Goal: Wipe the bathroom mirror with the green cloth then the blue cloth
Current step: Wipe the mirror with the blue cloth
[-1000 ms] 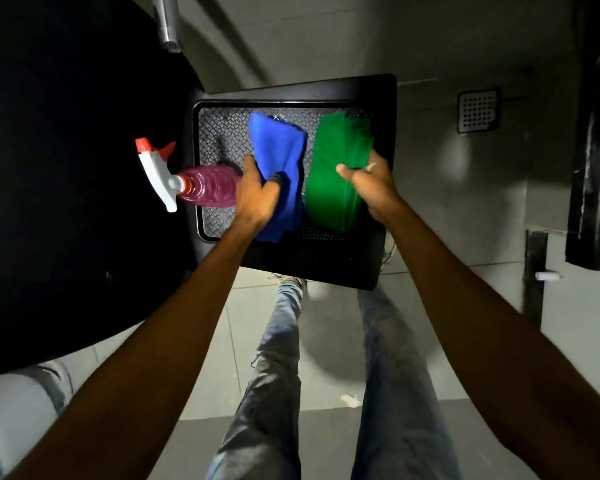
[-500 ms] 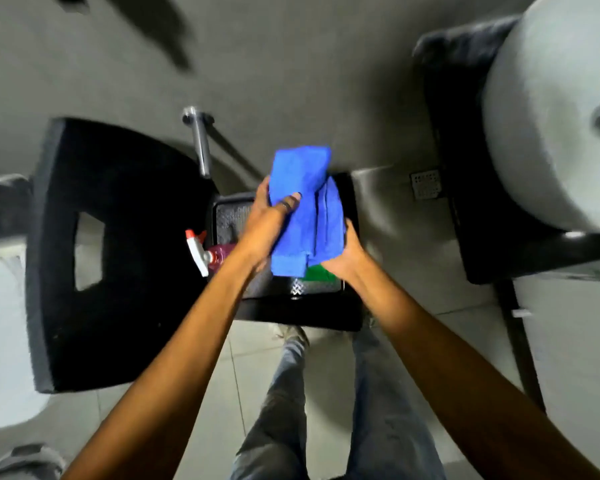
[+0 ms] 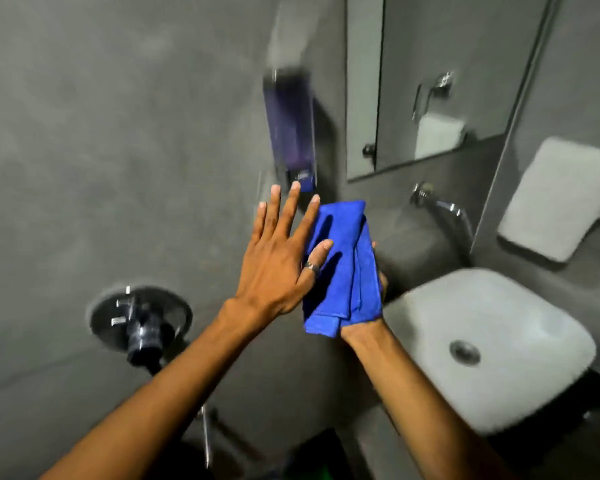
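While the right hand (image 3: 364, 306) grips the folded blue cloth (image 3: 343, 268) from behind, the left hand (image 3: 278, 261) lies flat against it, fingers spread; the mirror (image 3: 440, 81) hangs far right, above the basin (image 3: 499, 344).

Fuzzy blue cloth (image 3: 343, 271) — glossy mirror (image 3: 440, 74), matt wall (image 3: 118, 133)
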A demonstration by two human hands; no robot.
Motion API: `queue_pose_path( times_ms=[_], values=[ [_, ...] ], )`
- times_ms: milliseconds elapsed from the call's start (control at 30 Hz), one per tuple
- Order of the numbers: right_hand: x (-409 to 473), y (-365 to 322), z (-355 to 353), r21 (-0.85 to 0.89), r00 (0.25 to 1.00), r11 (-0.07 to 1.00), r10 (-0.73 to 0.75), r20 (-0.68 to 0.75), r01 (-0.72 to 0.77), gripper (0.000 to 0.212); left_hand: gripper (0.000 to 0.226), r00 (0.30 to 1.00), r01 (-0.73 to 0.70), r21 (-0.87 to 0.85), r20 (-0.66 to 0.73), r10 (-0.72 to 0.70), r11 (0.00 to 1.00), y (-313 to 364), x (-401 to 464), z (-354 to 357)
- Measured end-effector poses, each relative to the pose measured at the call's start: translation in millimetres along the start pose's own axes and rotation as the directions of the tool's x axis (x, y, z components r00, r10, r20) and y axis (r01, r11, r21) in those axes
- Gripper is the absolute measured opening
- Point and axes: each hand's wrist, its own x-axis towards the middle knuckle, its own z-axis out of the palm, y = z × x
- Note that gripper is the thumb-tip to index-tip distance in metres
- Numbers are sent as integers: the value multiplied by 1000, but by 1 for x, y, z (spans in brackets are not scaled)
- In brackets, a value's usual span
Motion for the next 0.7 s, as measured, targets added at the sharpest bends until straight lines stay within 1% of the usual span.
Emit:
queue_pose_path(
  times_ms=[33,67,100,133,167,200,233,267,300,333,367,400,433,500,533,567,600,633,700],
  values=[
    [11,-13,7,-45,997,998,-40,65,43,65,70,997,-51,54,-52,54,997,2,21,-14],
    [23,-26,18,-66,996,994,-83,39,86,64,70,989,-84,100,-110,95,991,4,42,-29],
    [38,-46,37,-98,986,982,-163,23,164,62,69,977,-106,146,-170,130,984,5,67,-47],
    [51,-64,53,-86,980,976,-201,14,201,56,69,967,-114,176,-207,150,978,5,87,-62],
    [61,-83,74,-160,952,938,-301,56,306,47,69,954,-119,207,-248,169,971,7,108,-80],
    [73,-97,85,-175,933,916,-351,85,361,41,71,947,-122,232,-263,183,965,8,125,-93],
    [83,-107,89,-245,914,881,-395,94,405,43,72,946,-120,249,-264,187,961,8,139,-103],
    [98,-118,92,-370,893,821,-447,59,435,48,73,945,-121,283,-260,197,952,7,156,-115],
    [106,-127,90,-495,847,729,-531,26,472,50,74,952,-116,301,-237,193,947,4,167,-121],
    [119,-135,91,-584,751,586,-658,62,562,50,74,958,-110,335,-217,190,936,2,184,-129],
    [132,-139,87,-667,661,424,-737,138,613,50,74,965,-111,359,-184,187,927,-2,199,-133],
    [145,-141,79,-731,600,261,-761,247,631,51,74,972,-112,381,-150,181,918,-5,213,-138],
    [159,-141,68,-777,575,108,-736,357,621,52,75,975,-129,408,-113,190,904,-8,229,-142],
    [187,-134,38,-817,592,-203,-600,539,539,55,76,973,-175,506,-40,226,845,-17,258,-145],
    [202,-128,23,-791,595,-383,-522,612,478,57,78,971,-191,560,-14,240,806,-24,269,-146],
    [215,-121,11,-723,584,-555,-449,676,411,58,80,970,-194,598,-2,243,778,-30,279,-148],
    [227,-115,2,-663,577,-665,-407,708,344,59,81,969,-190,625,-7,249,757,-36,290,-148],
    [234,-113,-2,-634,566,-710,-400,721,307,59,78,965,-183,646,-28,262,741,-41,297,-147],
    [248,-117,-8,-614,552,-731,-394,735,297,59,73,946,-170,675,-93,312,718,-51,306,-137]
  ],
)
